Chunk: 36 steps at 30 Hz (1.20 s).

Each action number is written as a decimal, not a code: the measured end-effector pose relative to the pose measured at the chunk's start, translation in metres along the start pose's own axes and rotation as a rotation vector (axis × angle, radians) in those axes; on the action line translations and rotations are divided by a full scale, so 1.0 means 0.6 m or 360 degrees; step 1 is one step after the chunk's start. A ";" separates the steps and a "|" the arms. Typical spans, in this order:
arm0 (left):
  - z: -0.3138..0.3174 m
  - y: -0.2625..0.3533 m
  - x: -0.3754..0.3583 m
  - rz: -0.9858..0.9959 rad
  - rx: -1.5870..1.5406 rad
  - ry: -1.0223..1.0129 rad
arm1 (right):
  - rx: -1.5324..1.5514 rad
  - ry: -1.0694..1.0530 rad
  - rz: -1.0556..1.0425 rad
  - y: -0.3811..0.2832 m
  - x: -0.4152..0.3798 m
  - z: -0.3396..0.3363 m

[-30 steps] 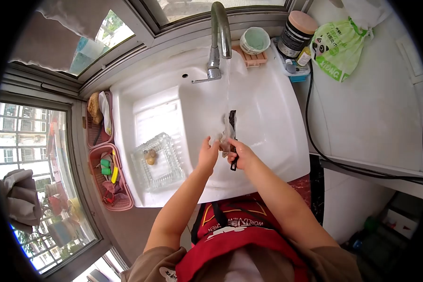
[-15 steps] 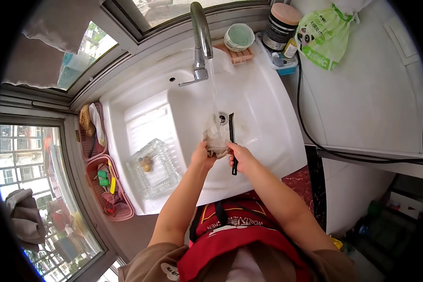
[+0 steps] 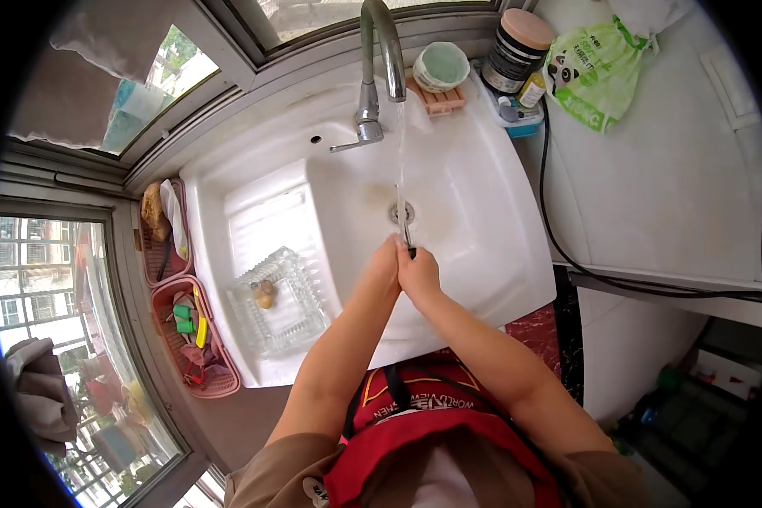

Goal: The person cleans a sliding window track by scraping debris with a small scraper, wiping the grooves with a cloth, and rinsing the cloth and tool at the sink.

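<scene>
My two hands meet over the white sink [image 3: 474, 203], just in front of the drain, with running water reaching them. In my right hand [image 3: 419, 271] is a slim knife [image 3: 411, 251]; its dark handle shows at the fingers and its narrow blade points toward the drain. My left hand [image 3: 387, 264] is pressed against the right one, its fingers closed and mostly hidden. What it grips, if anything, I cannot make out. Water falls from the chrome faucet [image 3: 389, 51] above.
On the ribbed drainboard at left lies a clear glass tray [image 3: 300, 330] with several small brownish pieces [image 3: 265, 296]. Pink baskets [image 3: 220, 381] line the left edge. A pale green bowl [image 3: 442, 66], a black jar [image 3: 512, 55] and a green bag [image 3: 597, 76] stand behind.
My hands have come together under the stream. The knife has turned more edge-on to view. A pale soft thing seen in my left hand before is now out of sight.
</scene>
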<state>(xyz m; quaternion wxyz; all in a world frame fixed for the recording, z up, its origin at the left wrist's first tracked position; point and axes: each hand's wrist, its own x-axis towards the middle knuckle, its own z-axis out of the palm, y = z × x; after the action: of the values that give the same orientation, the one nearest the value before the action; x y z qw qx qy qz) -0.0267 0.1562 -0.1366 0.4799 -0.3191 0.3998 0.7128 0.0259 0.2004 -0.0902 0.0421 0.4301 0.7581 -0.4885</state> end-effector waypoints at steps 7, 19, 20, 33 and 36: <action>0.024 0.035 -0.085 -0.0324 0.0072 0.0003 | 0.0189 -0.0615 0.0466 0.000 0.042 -0.076; -0.014 0.065 -0.070 -0.0541 0.0033 0.0190 | 0.1353 -0.1469 0.1086 0.001 -0.064 -0.184; -0.004 0.063 -0.063 -0.0544 0.0040 0.0182 | 0.1357 -0.1458 0.1082 -0.002 -0.069 -0.187; 0.001 0.143 -0.060 0.0159 0.1335 0.0159 | 0.1378 -0.1551 0.1031 -0.016 -0.096 -0.203; 0.035 0.201 -0.102 0.0306 0.1464 0.0089 | 0.1354 -0.1565 0.0948 -0.025 -0.099 -0.210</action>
<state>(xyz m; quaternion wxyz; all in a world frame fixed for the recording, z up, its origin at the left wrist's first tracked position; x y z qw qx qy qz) -0.1207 0.1221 -0.0436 0.4923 -0.0540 0.7147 0.4940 0.0976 0.2597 0.0143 0.3391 0.3279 0.2456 -0.8468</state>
